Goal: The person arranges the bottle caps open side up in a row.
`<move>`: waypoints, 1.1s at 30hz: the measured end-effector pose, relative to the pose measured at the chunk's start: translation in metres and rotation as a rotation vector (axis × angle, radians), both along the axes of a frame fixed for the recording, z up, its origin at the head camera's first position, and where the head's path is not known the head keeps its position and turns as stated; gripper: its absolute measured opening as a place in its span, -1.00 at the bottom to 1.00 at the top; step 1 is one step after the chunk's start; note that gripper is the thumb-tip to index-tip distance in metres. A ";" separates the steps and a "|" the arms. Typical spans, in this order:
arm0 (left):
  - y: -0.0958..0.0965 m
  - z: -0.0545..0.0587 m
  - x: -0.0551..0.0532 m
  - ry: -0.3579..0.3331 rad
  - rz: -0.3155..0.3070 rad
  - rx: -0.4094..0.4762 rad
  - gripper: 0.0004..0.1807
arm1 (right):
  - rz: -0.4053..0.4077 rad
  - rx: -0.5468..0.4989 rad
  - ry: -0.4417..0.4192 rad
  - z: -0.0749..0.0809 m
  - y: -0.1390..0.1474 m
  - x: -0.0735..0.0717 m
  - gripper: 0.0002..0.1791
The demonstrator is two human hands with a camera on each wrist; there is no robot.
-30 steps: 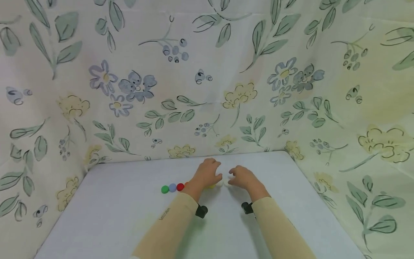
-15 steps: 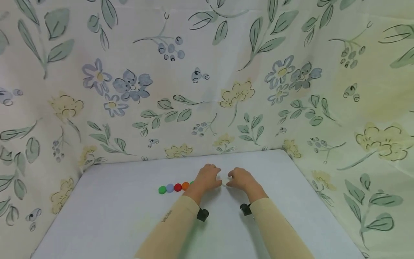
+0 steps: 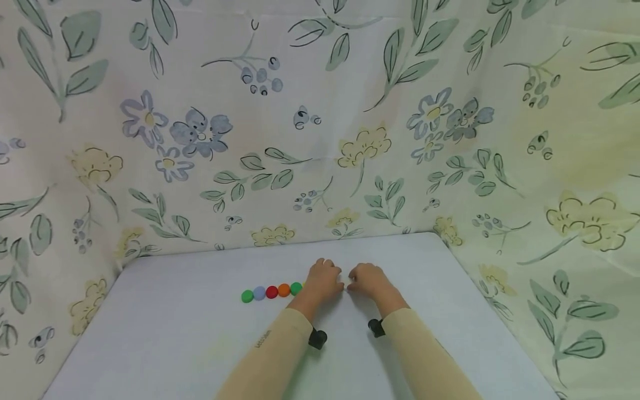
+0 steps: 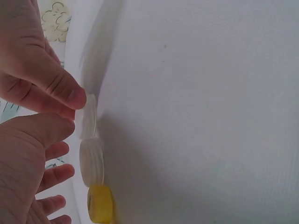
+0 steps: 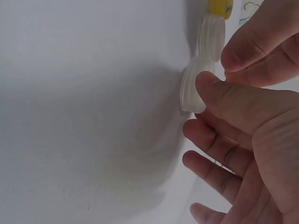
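A row of round bottle caps lies across the white table: a green cap (image 3: pixel 247 296), a blue cap (image 3: pixel 259 293), a red cap (image 3: pixel 271 291), an orange cap (image 3: pixel 284 290) and another green cap (image 3: pixel 296 288). Past them come a yellow cap (image 4: pixel 100 204), a white cap (image 4: pixel 92 161) and, at the right end, a second white cap (image 5: pixel 192 91). My right hand (image 3: pixel 372 280) pinches this end cap between thumb and forefinger. Beside it, my left hand (image 3: pixel 322 282) reaches its thumb tip to the same cap, other fingers loosely spread. The left hand hides part of the row in the head view.
The white table (image 3: pixel 210 355) runs back to a floral curtain (image 3: pixel 300 139), which also rises along both sides. Beige sleeves (image 3: pixel 275 350) cover the forearms, and a small black wrist camera (image 3: pixel 317 339) sits at the left wrist.
Both hands have come closer together over the end white cap, and the right fingers have drawn in on it. The left hand has shifted right along the row, uncovering more caps.
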State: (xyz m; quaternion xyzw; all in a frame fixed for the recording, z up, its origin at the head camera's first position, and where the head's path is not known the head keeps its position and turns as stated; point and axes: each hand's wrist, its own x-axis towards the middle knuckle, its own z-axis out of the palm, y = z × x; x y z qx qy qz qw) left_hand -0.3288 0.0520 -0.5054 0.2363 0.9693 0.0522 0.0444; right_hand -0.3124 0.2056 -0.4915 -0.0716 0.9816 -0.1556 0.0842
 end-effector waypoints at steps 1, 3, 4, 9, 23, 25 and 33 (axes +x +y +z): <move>0.001 -0.001 0.000 0.001 0.002 -0.008 -0.52 | -0.002 0.005 0.001 0.000 -0.001 0.000 -0.66; 0.003 -0.004 0.000 -0.007 0.009 -0.003 -0.54 | -0.005 0.014 0.007 -0.002 -0.002 -0.001 -0.66; 0.004 -0.004 0.000 -0.013 0.011 0.004 -0.54 | -0.012 0.016 0.010 -0.003 -0.002 -0.001 -0.67; 0.009 -0.006 0.001 -0.052 0.028 0.067 -0.60 | -0.043 0.018 0.013 -0.010 -0.004 -0.004 -0.72; 0.010 -0.014 -0.003 -0.053 0.012 0.055 -0.63 | -0.053 0.084 0.012 -0.010 -0.005 -0.008 -0.71; 0.010 -0.016 -0.006 -0.052 0.006 0.042 -0.62 | -0.044 0.101 0.010 -0.010 -0.006 -0.008 -0.69; 0.009 -0.016 -0.007 -0.073 0.004 0.062 -0.59 | -0.046 0.128 0.010 -0.007 -0.010 -0.004 -0.66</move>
